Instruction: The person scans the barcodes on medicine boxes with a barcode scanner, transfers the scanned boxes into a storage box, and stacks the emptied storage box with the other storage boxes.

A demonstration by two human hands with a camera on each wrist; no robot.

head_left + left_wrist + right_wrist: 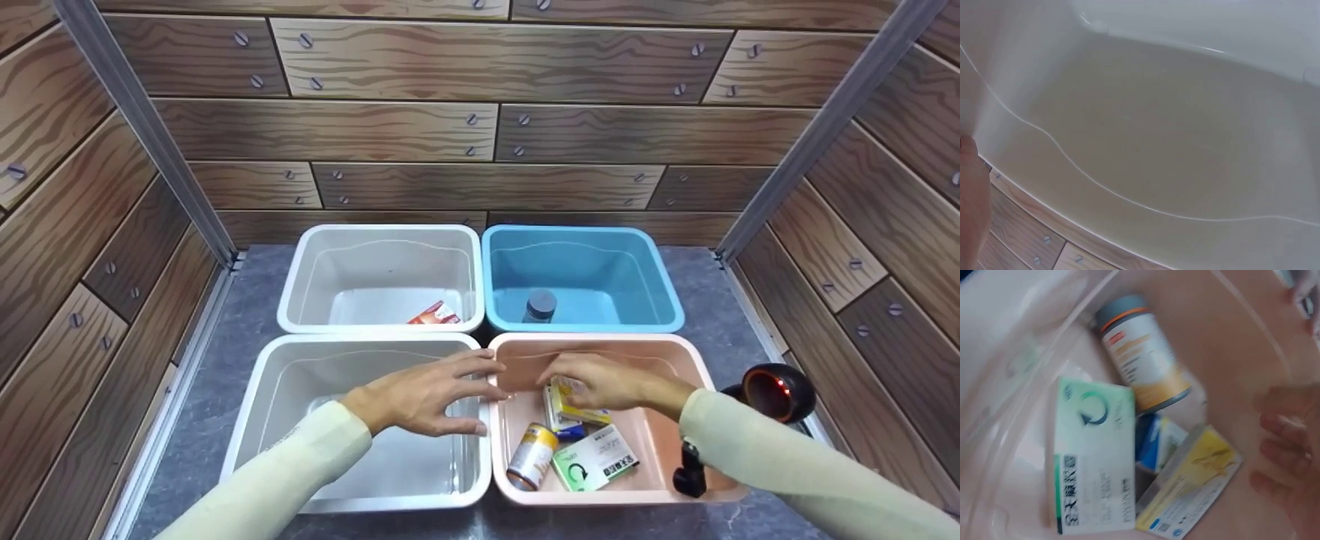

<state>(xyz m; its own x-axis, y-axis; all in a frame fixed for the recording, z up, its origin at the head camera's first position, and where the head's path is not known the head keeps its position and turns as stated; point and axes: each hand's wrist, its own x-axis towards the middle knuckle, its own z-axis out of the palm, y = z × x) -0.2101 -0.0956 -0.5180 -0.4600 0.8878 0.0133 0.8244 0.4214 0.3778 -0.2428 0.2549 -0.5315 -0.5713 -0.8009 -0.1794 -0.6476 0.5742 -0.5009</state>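
Note:
My right hand (604, 381) is over the pink bin (660, 491), fingers loosely bent and holding nothing. In the right wrist view, a yellow-and-white medicine box (1193, 478) lies nearest its fingertips, apart from them. Beside that are a partly covered blue-and-white box (1157, 441), a green-and-white medicine box (1095, 461) and a white-and-orange bottle with a grey cap (1145, 354), lying on its side. My left hand (427, 394) spreads its fingers over the front grey bin (244, 435), near the rim it shares with the pink bin, and grips nothing.
Behind stand another grey bin (289, 292) with a red-and-white box (436, 313) and a blue bin (667, 300) with a dark-capped container (540, 305). A black ring-shaped device (780, 394) with red lights stands at the right. Wood-patterned walls (495, 60) enclose the table.

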